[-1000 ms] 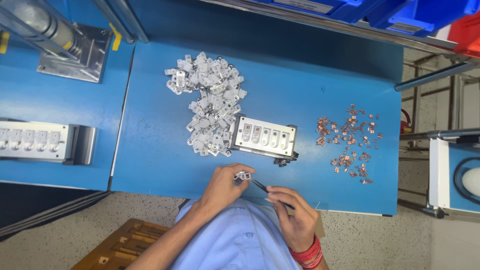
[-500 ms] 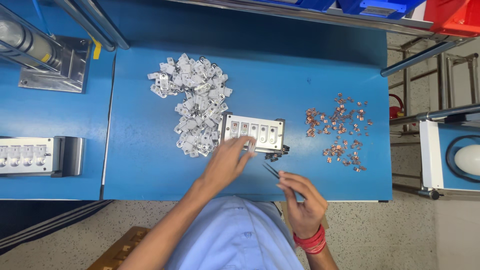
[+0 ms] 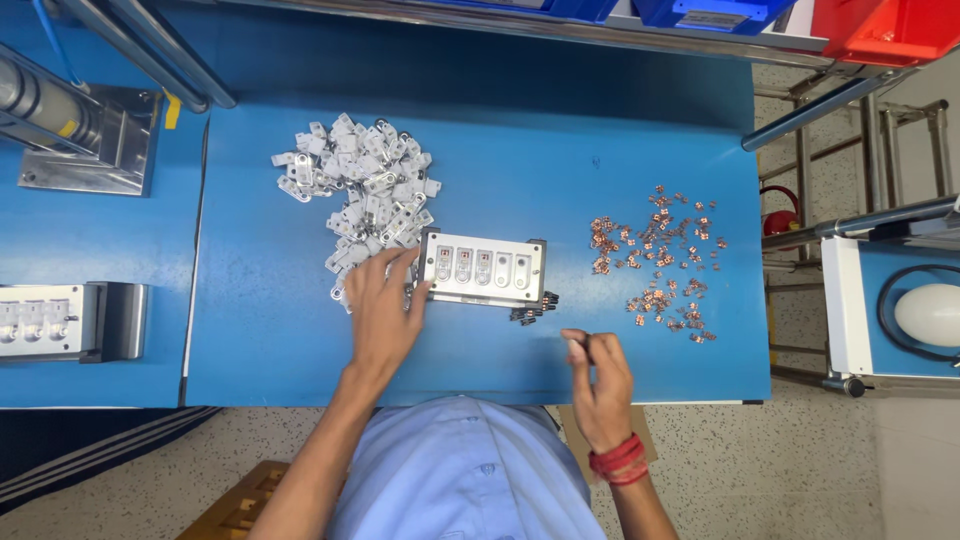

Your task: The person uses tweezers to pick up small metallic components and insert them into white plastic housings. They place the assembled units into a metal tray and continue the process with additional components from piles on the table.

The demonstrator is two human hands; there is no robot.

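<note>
The left hand (image 3: 380,310) lies flat on the blue bench (image 3: 300,330), fingers spread wide, touching the left end of the metal fixture block (image 3: 483,268) and the pile of grey metal parts (image 3: 360,190) at approx. 11 o'clock from it. The right hand (image 3: 600,375), at 4 o'clock from the block, has fingers pinched narrow; I cannot tell what they hold. Copper pieces (image 3: 660,260) lie scattered at 3 o'clock, well apart.
</note>
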